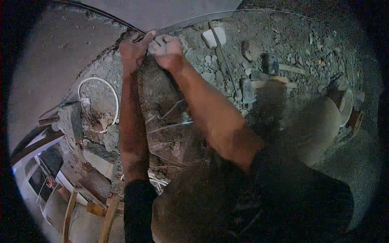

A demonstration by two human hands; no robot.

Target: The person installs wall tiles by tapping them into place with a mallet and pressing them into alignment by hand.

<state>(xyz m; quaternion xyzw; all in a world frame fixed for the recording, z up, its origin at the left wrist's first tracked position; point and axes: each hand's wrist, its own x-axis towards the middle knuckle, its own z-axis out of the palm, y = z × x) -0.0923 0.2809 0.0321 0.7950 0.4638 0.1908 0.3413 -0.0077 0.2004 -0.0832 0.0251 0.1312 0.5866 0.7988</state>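
Observation:
My left hand (133, 52) and my right hand (167, 52) are close together at the far corner, where the broken ground meets the wall (182, 12). The left fingers are curled, with the thumb stretched toward the right hand. Dusty and pale, my right hand also has its fingers bent inward. Whatever the two hands hold, if anything, is too small or hidden to make out. A thin dark line (117, 19) along the left wall edge runs down toward the left hand. Beneath my forearms lies dark, dug-up soil (160, 87).
To the right, on rubble, lie a long metal rod (223, 56), a white slab (214, 37), a dark-headed hammer (270, 62) and an axe-like tool (248, 91). A white hose loop (116, 95) curves at left. Wooden pieces (108, 220) stand at lower left.

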